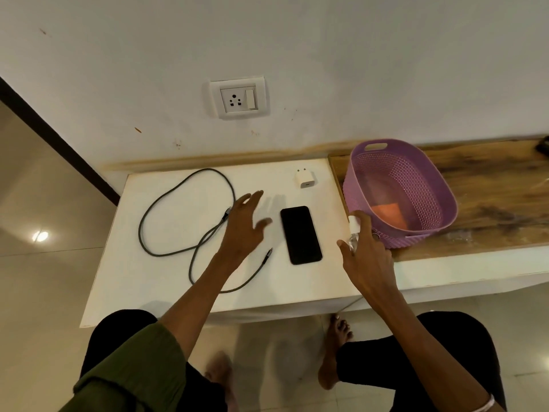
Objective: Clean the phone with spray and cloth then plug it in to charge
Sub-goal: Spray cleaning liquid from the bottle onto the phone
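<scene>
Black phone (301, 234) lies flat at frame centre on the white table (166, 281), long axis running near to far, between both hands. Left hand (245, 226) hovers spread and empty just beside it. Right hand (367, 257) grips the spray bottle (354, 226). No legible writing.

I note a purple perforated basket (416, 185) standing on the wooden counter (490, 185) at the right, its handle slot toward the far wall (326, 40). The white table (166, 281) sits left of the counter, touching it, with pale floor tiles (44, 278) to the near left carrying one bright light reflection (40, 236). A dark object (543, 147) at the far right edge I cannot identify.
</scene>
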A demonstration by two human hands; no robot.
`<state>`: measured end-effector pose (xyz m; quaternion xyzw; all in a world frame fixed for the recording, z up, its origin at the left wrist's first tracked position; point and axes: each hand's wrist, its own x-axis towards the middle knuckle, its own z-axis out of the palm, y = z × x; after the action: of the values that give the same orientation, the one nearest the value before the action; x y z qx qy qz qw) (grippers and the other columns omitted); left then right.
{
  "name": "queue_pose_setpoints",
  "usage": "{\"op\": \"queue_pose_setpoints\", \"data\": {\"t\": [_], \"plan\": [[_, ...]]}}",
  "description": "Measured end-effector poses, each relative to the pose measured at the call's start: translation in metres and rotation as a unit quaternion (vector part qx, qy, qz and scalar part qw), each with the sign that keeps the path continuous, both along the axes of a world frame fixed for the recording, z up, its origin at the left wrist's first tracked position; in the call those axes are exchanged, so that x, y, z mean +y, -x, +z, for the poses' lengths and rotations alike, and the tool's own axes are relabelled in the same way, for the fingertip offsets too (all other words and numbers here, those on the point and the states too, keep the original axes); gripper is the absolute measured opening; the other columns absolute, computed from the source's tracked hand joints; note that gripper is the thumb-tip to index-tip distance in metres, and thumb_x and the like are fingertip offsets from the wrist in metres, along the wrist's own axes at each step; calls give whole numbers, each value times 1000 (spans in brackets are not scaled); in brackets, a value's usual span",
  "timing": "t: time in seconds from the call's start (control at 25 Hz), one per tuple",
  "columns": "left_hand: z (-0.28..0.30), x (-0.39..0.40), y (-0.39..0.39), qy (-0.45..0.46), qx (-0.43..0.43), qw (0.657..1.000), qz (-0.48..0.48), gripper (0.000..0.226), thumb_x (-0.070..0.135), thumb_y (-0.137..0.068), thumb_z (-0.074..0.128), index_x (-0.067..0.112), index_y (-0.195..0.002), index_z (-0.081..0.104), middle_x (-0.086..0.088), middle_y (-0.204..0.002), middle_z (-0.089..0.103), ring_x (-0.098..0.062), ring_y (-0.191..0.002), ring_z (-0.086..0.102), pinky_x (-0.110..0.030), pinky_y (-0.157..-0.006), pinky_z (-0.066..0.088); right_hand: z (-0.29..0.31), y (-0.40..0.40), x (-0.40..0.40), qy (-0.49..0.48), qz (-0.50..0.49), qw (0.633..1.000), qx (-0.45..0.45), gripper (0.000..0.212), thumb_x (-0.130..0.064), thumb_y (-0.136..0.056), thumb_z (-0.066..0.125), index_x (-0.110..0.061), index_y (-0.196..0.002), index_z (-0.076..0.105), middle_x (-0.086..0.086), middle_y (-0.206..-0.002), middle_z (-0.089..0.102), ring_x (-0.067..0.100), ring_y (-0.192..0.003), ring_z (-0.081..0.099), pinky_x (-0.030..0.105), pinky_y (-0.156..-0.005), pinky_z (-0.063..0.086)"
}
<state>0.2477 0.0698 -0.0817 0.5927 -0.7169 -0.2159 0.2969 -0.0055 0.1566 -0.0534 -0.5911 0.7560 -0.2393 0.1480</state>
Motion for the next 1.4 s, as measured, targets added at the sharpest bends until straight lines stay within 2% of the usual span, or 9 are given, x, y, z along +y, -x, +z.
{"op": "queue_pose_setpoints", "data": {"t": [0.08,0.2,0.36,0.48,0.6,0.68,0.76,0.96,1.4], "plan": [[6,-1,-23,32,66,992,103,35,-3,-93,54,10,-123,67,-13,-114,71,-31,-109,65,-25,-96,45,-1,-4,-1,9,-1,1000,-22,58,-37,-95,55,-27,-140,21,10,-114,66,34,-90,69,48,-80,59],[7,4,-41,1,117,984,132,23,0,-95,55,8,-109,72,-6,-104,74,-21,-92,68,-28,-82,54,-5,-14,-8,45,-5,998,-54,53,-28,-94,57,-23,-136,25,10,-115,65,32,-93,69,38,-76,58],[-10,11,-40,-106,100,988,40,42,25,-82,80,16,-121,68,4,-113,65,-12,-94,61,-19,-78,50,-6,-26,-27,26,12,994,-108,61,-17,-93,60,-23,-142,24,8,-135,52,29,-116,59,40,-88,55],[-26,14,-34,-91,64,993,26,39,13,-78,83,11,-115,71,0,-109,65,-15,-92,60,-7,-78,43,-8,-35,-38,9,22,993,-118,68,-13,-92,61,-22,-147,21,8,-138,49,28,-120,56,40,-92,54],[-27,16,-31,-76,138,985,65,23,-12,-81,71,2,-100,74,-8,-93,68,-25,-87,69,-8,-76,50,-6,-40,-46,11,52,988,-146,66,-24,-95,59,-21,-149,20,15,-136,48,24,-108,61,32,-82,56],[-14,15,-28,-59,168,980,92,16,0,-84,73,5,-99,75,-7,-93,73,-18,-86,69,-15,-75,53,-3,-45,-49,20,67,986,-150,67,-32,-96,57,-23,-150,19,18,-129,53,22,-97,64,34,-79,58],[7,10,-21,-33,193,976,100,19,10,-84,76,8,-104,75,-4,-89,74,-14,-82,70,-12,-74,50,1,-54,-51,33,67,984,-162,68,-31,-94,60,-22,-150,22,17,-131,52,25,-107,61,38,-89,54],[64,-3,9,10,336,939,75,16,3,-81,77,3,-97,75,-5,-83,77,-13,-78,75,-20,-77,57,1,-82,-45,8,88,975,-204,69,-26,-93,63,-17,-150,25,10,-146,46,28,-131,48,41,-107,41],[79,12,32,-13,310,950,30,19,9,-80,80,8,-99,79,-1,-93,78,-5,-88,74,-13,-83,54,-8,-99,-32,60,156,970,-177,55,-32,-92,63,-17,-140,41,5,-112,62,12,-88,60,13,-74,42]]}}
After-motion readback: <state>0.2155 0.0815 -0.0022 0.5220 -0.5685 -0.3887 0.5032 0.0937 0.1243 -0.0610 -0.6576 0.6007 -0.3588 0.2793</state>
